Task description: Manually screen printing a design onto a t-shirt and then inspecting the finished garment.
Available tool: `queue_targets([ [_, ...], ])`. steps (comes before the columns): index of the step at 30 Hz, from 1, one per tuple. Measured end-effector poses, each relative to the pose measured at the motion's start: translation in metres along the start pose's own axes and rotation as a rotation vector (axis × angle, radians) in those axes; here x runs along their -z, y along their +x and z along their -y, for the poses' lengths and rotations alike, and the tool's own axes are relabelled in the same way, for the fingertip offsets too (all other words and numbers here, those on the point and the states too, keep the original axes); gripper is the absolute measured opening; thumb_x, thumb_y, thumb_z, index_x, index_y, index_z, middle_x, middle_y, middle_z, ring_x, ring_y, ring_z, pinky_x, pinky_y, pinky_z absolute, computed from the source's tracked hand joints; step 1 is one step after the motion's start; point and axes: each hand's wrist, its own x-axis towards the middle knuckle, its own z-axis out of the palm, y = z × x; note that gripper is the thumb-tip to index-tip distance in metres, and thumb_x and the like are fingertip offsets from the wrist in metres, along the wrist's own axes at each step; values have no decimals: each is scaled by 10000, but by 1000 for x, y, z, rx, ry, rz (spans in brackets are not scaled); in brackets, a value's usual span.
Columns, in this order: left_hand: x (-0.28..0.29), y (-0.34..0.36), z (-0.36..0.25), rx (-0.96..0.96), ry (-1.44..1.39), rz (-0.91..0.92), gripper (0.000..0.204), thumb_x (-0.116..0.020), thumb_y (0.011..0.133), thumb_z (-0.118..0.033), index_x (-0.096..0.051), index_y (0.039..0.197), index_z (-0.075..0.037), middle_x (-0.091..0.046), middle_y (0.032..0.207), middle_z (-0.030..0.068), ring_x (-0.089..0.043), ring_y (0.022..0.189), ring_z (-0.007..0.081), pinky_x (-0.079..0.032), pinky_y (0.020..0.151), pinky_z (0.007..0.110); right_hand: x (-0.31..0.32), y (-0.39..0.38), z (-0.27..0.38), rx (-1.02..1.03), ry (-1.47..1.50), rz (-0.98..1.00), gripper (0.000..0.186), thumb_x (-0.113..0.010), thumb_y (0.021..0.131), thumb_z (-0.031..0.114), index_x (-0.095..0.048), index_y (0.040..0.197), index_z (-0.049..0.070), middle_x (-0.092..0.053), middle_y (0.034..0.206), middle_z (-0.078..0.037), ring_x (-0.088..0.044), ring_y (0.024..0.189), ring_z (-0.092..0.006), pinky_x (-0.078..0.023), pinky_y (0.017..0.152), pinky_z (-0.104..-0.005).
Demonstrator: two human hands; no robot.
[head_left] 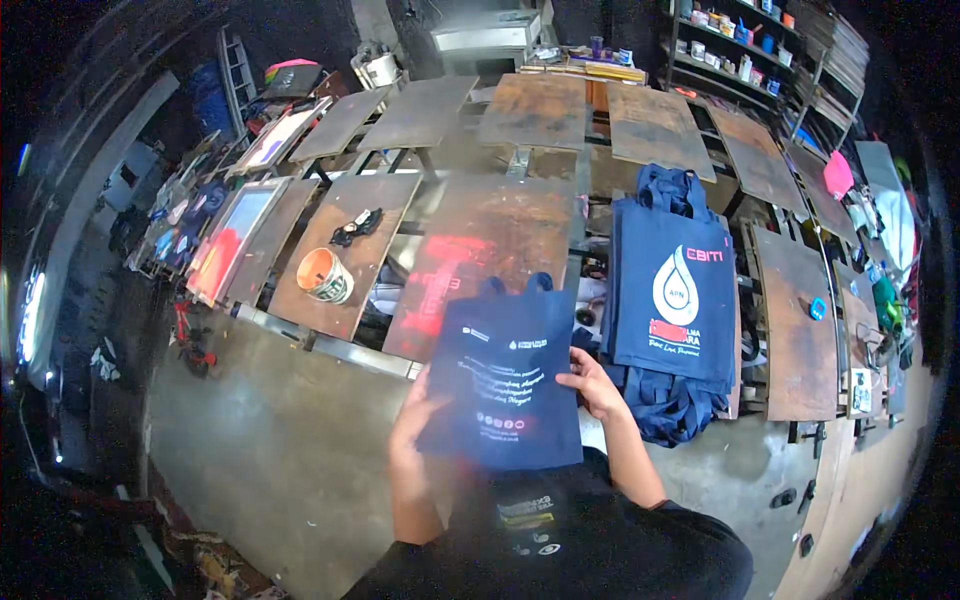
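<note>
1 navy bag (545, 415), flat, was held up in front of the wearer's black shirt (600, 530), its 2 loop handles pointing away from the body. Face printed in white lettering, with a row of small round icons, some red, towards the near end.

2 bare hands were on it. Right hand (600, 388): closed on the right edge, thumb over the printed face. Left hand (408, 425): gripping the left edge, its fingers partly blurred.

1 wooden board (510, 225), red-stained, lay beyond the bag, partly hidden by it.

1 stack of navy bags (625, 300), right of the held bag, rested on another board; top bag printed with a white drop shape and pink and red marks, more handles bunched at the near end.

1 bucket (340, 285), white outside and orange inside, stood on a board to the left, with 1 black item (358, 227), kind unclear, just beyond it.

1 framed screen (238, 225), red-patched, lay farther left.

1 small blue object (818, 308) sat on a board at right.
</note>
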Motion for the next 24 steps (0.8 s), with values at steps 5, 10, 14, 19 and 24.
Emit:
queue_targets([
  [5,22,61,-60,-272,250,171,872,-762,793,-26,-311,1539,11,-431,1511,96,-413,1380,206,-288,1170,344,-46,40,28,183,-1,-67,723,-578,758,-144,-453,1452,14,-628,1259,-80,-607,1140,-195,-472,1000,-327],
  [10,37,111,-150,-582,423,205,873,-750,815,-23,-278,1548,27,-412,1539,133,-372,1428,223,-250,1196,359,-117,65,111,633,-131,-175,658,-543,808,-132,-446,1448,-18,-579,1357,-95,-557,1243,-193,-413,1080,-311],
  [14,65,151,-168,-590,226,231,820,-718,824,20,-293,1525,42,-445,1507,154,-418,1393,226,-293,1172,350,-133,92,114,630,-34,-293,560,-579,887,-70,-459,1431,-15,-597,1329,-95,-577,1208,-184,-444,1054,-321],
  [19,114,213,-121,-512,289,222,793,-690,815,77,-304,1508,52,-496,1455,170,-482,1333,241,-356,1131,349,-112,120,19,447,-95,-342,463,-656,913,15,-526,1357,-10,-670,1200,-71,-634,1081,-165,-496,966,-307],
  [24,196,283,-5,-410,758,20,880,-764,784,-48,-284,1517,32,-519,1441,229,-539,1307,302,-416,1091,377,-112,133,-76,341,-443,-615,373,-711,838,7,-608,1192,-52,-717,1034,-122,-682,936,-189,-540,839,-325],
])
